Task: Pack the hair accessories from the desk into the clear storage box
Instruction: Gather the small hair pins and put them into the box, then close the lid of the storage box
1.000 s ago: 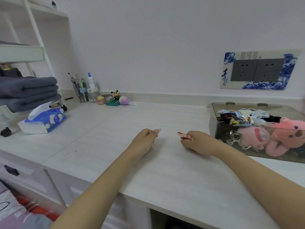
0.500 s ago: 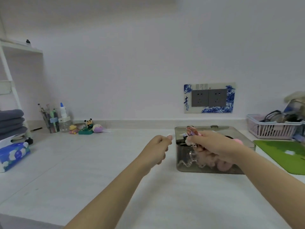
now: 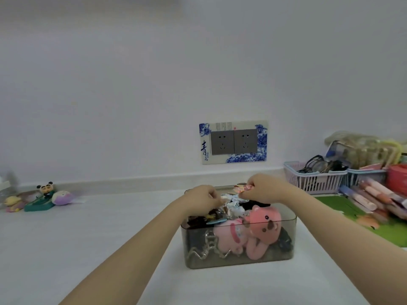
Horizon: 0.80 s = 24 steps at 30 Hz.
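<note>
2 hands (image 3: 233, 194) over clear storage box (image 3: 239, 259); right pinches hair clip (image 3: 242, 188), left's closed grip seemingly empty

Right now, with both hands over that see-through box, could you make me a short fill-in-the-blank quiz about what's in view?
1. The plush toy lying inside the clear storage box is coloured ____.
2. The small pink hair clip is pinched in the person's ____ hand.
3. The green mat lies to the ____ of the box.
4. The left hand is held over the ____.

Missing words: pink; right; right; box
</note>
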Motion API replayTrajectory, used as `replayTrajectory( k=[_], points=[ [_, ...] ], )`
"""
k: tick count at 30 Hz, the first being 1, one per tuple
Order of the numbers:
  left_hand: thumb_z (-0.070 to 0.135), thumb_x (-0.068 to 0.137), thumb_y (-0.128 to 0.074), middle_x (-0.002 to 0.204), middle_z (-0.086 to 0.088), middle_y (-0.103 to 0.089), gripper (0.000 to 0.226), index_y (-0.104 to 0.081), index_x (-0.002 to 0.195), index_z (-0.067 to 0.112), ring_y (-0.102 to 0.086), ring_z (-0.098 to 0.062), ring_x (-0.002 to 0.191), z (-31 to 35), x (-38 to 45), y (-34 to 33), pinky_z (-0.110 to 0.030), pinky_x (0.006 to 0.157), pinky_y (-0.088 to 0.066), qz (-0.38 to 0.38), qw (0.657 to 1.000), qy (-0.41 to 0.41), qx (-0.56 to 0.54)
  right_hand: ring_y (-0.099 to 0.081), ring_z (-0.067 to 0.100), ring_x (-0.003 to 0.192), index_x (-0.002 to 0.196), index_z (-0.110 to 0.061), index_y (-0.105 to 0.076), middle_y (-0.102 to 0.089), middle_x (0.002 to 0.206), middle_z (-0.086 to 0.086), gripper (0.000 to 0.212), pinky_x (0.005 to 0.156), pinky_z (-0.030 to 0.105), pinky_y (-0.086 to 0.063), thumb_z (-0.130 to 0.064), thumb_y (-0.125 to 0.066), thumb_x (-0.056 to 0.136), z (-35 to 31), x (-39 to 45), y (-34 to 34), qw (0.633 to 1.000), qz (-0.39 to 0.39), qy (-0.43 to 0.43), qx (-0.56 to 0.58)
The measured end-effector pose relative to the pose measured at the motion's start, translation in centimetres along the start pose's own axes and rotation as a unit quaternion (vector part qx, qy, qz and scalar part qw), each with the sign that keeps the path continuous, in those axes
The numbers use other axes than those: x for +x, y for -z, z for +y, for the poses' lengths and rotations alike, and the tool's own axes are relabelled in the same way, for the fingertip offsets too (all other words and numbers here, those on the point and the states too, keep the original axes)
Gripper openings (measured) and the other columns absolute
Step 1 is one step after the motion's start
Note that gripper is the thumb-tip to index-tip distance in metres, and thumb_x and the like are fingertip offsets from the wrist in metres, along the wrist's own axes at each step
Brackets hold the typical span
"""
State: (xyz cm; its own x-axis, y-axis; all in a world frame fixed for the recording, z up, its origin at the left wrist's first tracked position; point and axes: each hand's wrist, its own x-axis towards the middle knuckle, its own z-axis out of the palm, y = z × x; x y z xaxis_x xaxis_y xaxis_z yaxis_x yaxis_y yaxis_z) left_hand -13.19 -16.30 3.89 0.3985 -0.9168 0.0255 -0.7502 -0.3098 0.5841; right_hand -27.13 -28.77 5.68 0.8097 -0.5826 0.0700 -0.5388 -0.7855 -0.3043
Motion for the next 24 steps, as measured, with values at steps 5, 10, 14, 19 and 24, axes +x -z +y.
replayTrajectory(
  k=[5,10,14,19,24],
  points=[
    [0.031,0.087,-0.062,0.084,0.004,-0.064,0.022,-0.067,0.102,0.015,-0.057,-0.012,0.069,-1.0,0.1,0.9,-0.023,0.064,-0.046,-0.043,0.999,-0.019,-0.005,-0.035,0.011,0.052,0.056,-0.017,-0.039,-0.038,0.057,-0.003,0.043,0.051,0.024,-0.026,-0.041,-0.063,0.082,0.5,1.3,-0.9,0.998,-0.064,0.018,-0.008],
    [0.033,0.087,-0.061,0.091,0.005,-0.066,0.015,-0.070,0.092,0.022,-0.058,-0.009,0.080,-1.2,0.6,1.7,-0.026,0.076,-0.046,0.033,0.997,-0.048,0.047,-0.054,0.007,0.072,0.086,-0.023,-0.067,-0.061,0.079,-0.008,0.023,0.067,0.019,-0.042,-0.042,-0.071,0.075,1.1,1.2,-0.1,0.996,-0.081,0.018,0.037],
    [0.035,0.088,-0.059,0.083,0.009,-0.064,0.019,-0.071,0.091,0.020,-0.056,-0.008,0.075,-1.0,0.8,1.1,-0.022,0.068,-0.044,0.062,0.996,-0.065,0.010,-0.063,0.016,0.090,0.096,-0.022,-0.073,-0.069,0.090,-0.008,0.022,0.083,0.026,-0.047,-0.034,-0.072,0.077,1.2,0.8,-0.1,0.993,-0.015,0.026,0.114],
    [0.037,0.090,-0.054,0.082,0.003,-0.066,0.027,-0.073,0.092,0.018,-0.055,-0.010,0.068,-0.9,1.1,0.2,-0.025,0.063,-0.042,0.042,0.997,-0.055,0.026,-0.060,0.014,0.100,0.104,-0.027,-0.073,-0.069,0.108,-0.006,0.022,0.088,0.024,-0.040,-0.032,-0.063,0.085,1.3,0.0,0.0,0.988,-0.023,0.022,0.149],
    [0.032,0.090,-0.045,0.121,-0.006,-0.058,0.030,-0.062,0.112,0.020,-0.055,-0.026,0.113,-3.0,3.8,1.1,-0.040,0.098,-0.044,0.222,0.973,0.054,-0.015,-0.050,0.021,0.122,0.129,-0.011,-0.055,-0.053,0.136,0.007,0.039,0.099,0.029,-0.036,-0.021,-0.052,0.092,3.0,1.7,0.4,0.972,0.116,-0.069,0.190]
  ],
)
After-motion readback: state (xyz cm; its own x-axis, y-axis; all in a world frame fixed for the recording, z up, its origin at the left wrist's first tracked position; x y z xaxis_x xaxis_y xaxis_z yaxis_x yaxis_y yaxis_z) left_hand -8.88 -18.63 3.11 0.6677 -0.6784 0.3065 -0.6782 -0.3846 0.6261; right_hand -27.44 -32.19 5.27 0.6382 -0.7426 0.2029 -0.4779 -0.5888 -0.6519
